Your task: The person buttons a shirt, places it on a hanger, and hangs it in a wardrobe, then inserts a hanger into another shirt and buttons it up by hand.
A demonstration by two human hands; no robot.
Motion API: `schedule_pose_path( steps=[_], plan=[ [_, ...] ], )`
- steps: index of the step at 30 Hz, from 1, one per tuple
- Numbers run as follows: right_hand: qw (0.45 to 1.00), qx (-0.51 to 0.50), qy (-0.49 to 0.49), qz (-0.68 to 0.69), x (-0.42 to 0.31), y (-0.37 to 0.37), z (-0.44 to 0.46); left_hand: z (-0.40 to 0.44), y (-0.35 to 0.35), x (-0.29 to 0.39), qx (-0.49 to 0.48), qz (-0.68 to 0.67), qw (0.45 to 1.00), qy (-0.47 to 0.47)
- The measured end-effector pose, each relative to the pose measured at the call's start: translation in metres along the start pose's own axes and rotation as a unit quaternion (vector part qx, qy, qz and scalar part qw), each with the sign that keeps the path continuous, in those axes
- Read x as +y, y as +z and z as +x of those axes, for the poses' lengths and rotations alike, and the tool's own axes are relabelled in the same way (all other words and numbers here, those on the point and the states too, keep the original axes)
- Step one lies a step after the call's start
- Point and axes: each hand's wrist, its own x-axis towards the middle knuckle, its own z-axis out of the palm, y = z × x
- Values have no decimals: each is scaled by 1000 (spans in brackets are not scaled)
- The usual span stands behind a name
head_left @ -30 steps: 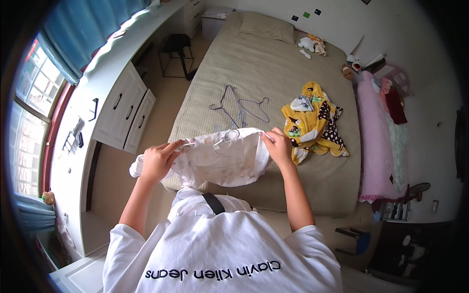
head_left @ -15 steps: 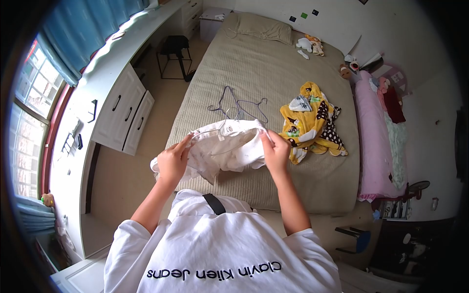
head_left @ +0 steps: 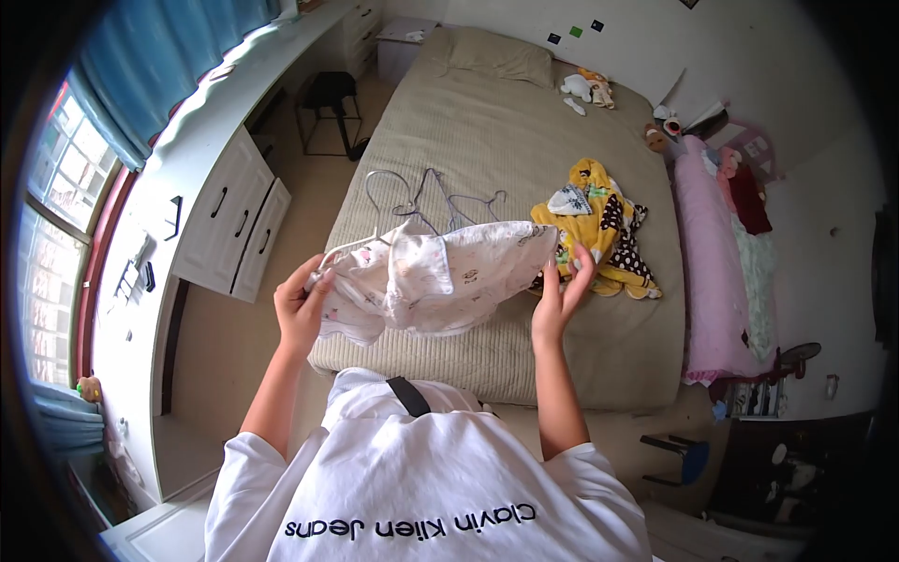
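A thin white garment (head_left: pixel 496 267) with a small coloured print hangs stretched out in front of me, over the near part of the bed. Along its upper left side runs a pale hanger (head_left: pixel 351 245), partly covered by the cloth. My left hand (head_left: pixel 302 304) is closed on the garment's left end, close to the hanger's tip. At the other end, my right hand (head_left: pixel 564 292) has its fingers apart beside the cloth's edge; whether it touches is unclear. Just beyond the garment, several dark wire hangers (head_left: pixel 440 201) lie on the bed.
A yellow patterned plush garment (head_left: pixel 590 234) lies on the right of the bed (head_left: pixel 506 131). Soft toys (head_left: pixel 588 89) rest near the pillow (head_left: pixel 503 56). A black stool (head_left: pixel 330 91) and a white drawer cabinet (head_left: pixel 228 215) stand left. A pink padded roll (head_left: pixel 707 272) borders the right.
The garment has turned and spread sideways, showing its printed face and the pale hanger. My left hand has moved left, and my right hand has opened and moved slightly right.
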Motion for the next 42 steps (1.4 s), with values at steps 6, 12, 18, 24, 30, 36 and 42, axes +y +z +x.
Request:
schedule_pose_path(
  steps=[6,12,18,24,30,36,42],
  plan=[
    [850,-188,425,248,65,-3,-22,4,-5,18,20,-42,999,-8],
    [800,-314,399,321,43,0,-25,6,-13,10,15,-33,999,5],
    [857,-264,387,215,60,35,-35,5,-10,11,21,-3,1000,6],
    [918,-304,251,49,107,55,-46,3,-11,14,27,-19,999,1],
    [889,-325,220,235,70,54,-38,1,-17,8,22,-16,1000,1],
    [914,-285,153,247,74,65,-34,4,-16,3,17,-17,1000,-7],
    [957,-259,75,110,97,3,34,19,-15,0,77,-7,997,9]
  ],
)
